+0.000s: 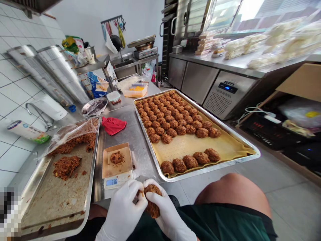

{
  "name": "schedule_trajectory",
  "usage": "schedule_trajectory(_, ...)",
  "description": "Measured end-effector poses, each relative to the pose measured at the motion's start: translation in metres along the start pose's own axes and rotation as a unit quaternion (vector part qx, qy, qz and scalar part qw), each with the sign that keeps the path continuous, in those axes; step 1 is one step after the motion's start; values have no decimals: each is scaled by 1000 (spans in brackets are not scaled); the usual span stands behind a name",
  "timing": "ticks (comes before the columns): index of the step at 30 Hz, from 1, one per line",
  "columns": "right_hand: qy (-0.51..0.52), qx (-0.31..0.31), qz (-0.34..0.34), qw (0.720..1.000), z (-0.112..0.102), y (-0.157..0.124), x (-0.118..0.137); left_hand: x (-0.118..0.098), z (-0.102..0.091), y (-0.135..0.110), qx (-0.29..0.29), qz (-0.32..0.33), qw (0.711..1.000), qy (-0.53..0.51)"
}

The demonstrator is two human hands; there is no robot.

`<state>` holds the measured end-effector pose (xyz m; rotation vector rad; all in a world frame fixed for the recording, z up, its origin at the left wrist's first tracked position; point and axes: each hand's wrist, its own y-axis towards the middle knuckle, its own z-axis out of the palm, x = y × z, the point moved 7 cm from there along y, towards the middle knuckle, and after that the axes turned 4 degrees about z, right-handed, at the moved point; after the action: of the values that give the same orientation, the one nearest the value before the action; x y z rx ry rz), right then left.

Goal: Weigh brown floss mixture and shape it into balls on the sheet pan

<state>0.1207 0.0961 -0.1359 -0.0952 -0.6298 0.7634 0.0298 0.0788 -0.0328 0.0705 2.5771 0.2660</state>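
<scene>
Over the lap, the gloved right hand [168, 211] is curling its fingers around a ball [153, 207], probably to steady it, while the gloved left hand [126, 209] is pinching its fingers at the side. The ball is looking brown, moist and coarse, roundish but uneven. Beyond, a card [108, 170] is holding a lump [116, 157] on the scale [123, 179], likely keeping it clean. Film [71, 131] is partly covering the mix [66, 166], perhaps against drying; a mat [177, 147] is lying beneath the other balls [173, 124], presumably against sticking.
</scene>
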Motion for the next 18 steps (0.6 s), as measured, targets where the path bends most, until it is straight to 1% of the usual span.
schedule_trajectory(2,19,-11,7,1000,-6,0,-1,4,-18,4,-13,-7,1000,-24)
schedule_trajectory(4,34,-16,9,999,-10,0,0,17,-39,10,-19,-11,999,-27)
schedule_trajectory(7,53,1,15,998,-7,0,2,52,-68,24,-45,-40,998,22)
schedule_trajectory(9,61,16,25,998,-4,-1,1,78,-77,35,-57,-62,994,64)
schedule_trajectory(11,62,20,30,997,-2,-1,-2,96,-76,46,-49,-64,990,115)
schedule_trajectory(13,62,19,30,997,-3,-2,-5,106,-68,57,-35,-50,985,161)
schedule_trajectory(15,65,16,30,997,-5,-2,-7,110,-57,64,-22,-33,981,188)
schedule_trajectory(18,67,10,33,997,-10,-1,-8,112,-42,69,4,-16,980,197)
